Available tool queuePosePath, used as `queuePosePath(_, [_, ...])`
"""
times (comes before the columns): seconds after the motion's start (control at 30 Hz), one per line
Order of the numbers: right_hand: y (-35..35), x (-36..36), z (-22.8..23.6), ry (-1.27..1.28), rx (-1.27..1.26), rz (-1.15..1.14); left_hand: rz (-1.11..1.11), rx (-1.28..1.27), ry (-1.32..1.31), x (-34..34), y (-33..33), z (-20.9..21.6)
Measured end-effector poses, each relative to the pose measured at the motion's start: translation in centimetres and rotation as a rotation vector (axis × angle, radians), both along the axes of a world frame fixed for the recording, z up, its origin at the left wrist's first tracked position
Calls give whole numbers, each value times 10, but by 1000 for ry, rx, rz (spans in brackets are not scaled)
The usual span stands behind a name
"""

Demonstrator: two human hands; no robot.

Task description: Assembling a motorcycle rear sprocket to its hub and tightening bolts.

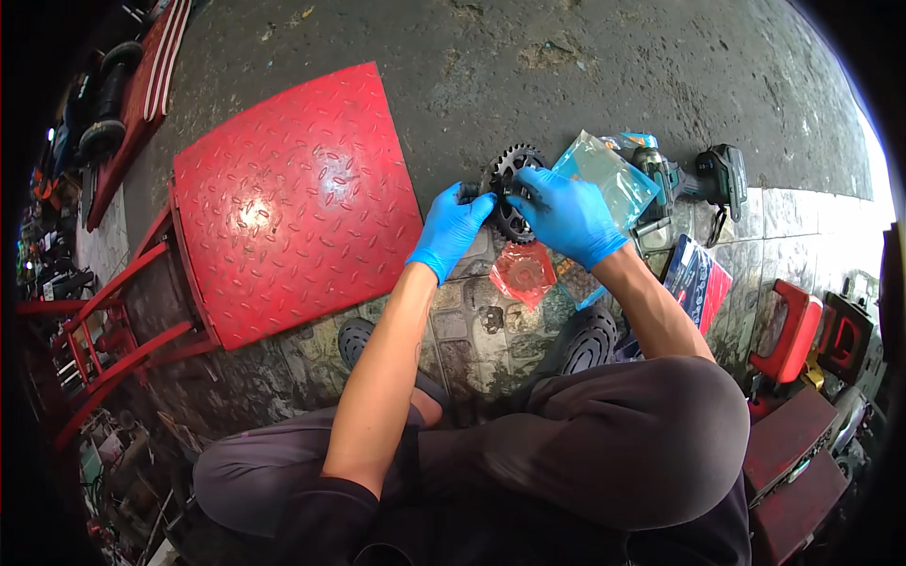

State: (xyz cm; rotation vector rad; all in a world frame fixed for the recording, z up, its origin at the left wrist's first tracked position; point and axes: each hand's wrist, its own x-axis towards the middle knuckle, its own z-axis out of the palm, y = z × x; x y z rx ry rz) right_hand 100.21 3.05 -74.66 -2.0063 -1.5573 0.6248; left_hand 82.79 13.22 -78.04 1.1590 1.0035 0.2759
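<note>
A black toothed sprocket point(511, 160) is upright between my blue-gloved hands, its teeth showing above and below my fingers. My left hand point(455, 228) is closed at its left side, thumb against the middle and a dark rounded part beside the fingers. Across its right face lies my right hand point(574, 215), closed with the fingers bent at the centre; what the fingertips pinch there is hidden. Just below the sprocket, a red plastic packet point(525, 272) with a round shape in it rests on the paving. A clear bag with a blue edge point(613, 174) lies beyond my right hand.
To the right lie a dark teal cordless driver point(668, 179) and a blue and red package point(696, 283). A red tread-plate lift platform point(302, 203) fills the left. A red plastic case point(786, 330) and a dark red metal toolbox point(791, 429) stand at lower right.
</note>
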Motion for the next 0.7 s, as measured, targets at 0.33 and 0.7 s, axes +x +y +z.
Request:
queuePosePath(0.33, [18,24,15,-127,-228,-97,-59,-15,89,4,18,-2])
queuePosePath(0.7, [-46,114,-9,-275,-411,-135,-102,-312,19,23,45,-19])
